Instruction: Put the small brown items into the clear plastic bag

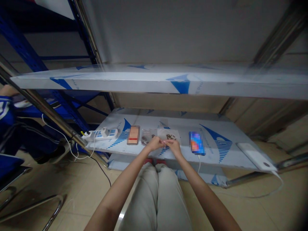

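Note:
My left hand [155, 143] and my right hand [174, 146] meet fingertip to fingertip above the front part of the lower metal shelf [141, 117]. The fingers of both are pinched together, and whatever lies between them is too small to make out. Just behind my right hand, small dark brown pieces [170, 137] lie on a white sheet [176, 132]. A clear plastic bag [147, 133] with brownish bits in it lies beyond my left hand, partly covered by it.
A phone [133, 134] lies left of the bag, another phone [197, 143] with a cable to the right. Further out are a white power strip [109, 133] and a long white device [256, 157]. An upper shelf [134, 84] overhangs behind. Someone's blue sleeve [6, 110] shows at far left.

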Demonstrator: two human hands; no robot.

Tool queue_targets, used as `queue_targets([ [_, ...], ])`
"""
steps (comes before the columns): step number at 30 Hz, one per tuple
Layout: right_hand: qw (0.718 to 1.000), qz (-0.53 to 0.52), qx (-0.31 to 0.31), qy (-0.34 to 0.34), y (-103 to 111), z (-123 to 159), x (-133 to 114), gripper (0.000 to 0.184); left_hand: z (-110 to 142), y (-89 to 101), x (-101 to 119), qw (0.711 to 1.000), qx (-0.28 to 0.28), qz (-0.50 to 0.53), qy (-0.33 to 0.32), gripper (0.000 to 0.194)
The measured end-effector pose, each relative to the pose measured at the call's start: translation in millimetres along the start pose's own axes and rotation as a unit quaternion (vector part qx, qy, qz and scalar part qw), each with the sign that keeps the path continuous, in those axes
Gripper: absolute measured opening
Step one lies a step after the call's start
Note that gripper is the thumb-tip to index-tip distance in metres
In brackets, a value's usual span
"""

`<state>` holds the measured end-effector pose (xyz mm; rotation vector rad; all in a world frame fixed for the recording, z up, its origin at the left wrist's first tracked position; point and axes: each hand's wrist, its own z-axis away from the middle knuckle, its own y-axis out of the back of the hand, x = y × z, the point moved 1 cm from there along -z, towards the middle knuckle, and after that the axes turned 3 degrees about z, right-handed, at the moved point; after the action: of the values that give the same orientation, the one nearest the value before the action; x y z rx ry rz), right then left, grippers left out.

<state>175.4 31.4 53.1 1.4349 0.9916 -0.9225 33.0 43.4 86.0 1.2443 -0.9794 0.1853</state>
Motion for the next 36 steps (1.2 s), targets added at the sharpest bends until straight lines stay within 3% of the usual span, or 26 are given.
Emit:
queue_targets([
  [6,0.998,-0.055,-0.014,-0.027,-1,-1,7,0.041,1,-8.5,-6,0.998,0.038,0.036,-0.025,0.027],
  [12,1.0,-0.03,-0.005,0.001,5,-1,14,0.034,1,-18.7,-5,0.995,0.018,0.085,-0.051,0.033],
  [17,0.998,0.059,0.036,0.003,4,-2,9,0.021,-1,-22.3,2,0.997,0.057,0.034,-0.024,0.032],
  [23,0.997,0.035,0.057,-0.043,11,-5,8,0.018,-3,-16.0,3,0.988,0.149,-0.026,0.033,0.027],
  [29,0.992,0.124,0.028,0.018,18,-17,5,0.015,-5,-13.8,14,0.989,0.11,-0.102,-0.002,0.02],
  [31,0.995,0.096,0.021,0.03,18,-26,7,0.022,-9,-15.6,15,0.988,0.127,-0.085,-0.025,0.018],
  [33,0.999,0.045,0.008,0.016,19,-37,10,0.028,-16,-17.9,8,0.982,0.183,-0.027,-0.025,0.017],
  [36,0.999,-0.031,-0.016,-0.012,23,-55,17,0.035,-31,-23.8,-12,0.953,0.261,0.143,0.056,0.027],
])
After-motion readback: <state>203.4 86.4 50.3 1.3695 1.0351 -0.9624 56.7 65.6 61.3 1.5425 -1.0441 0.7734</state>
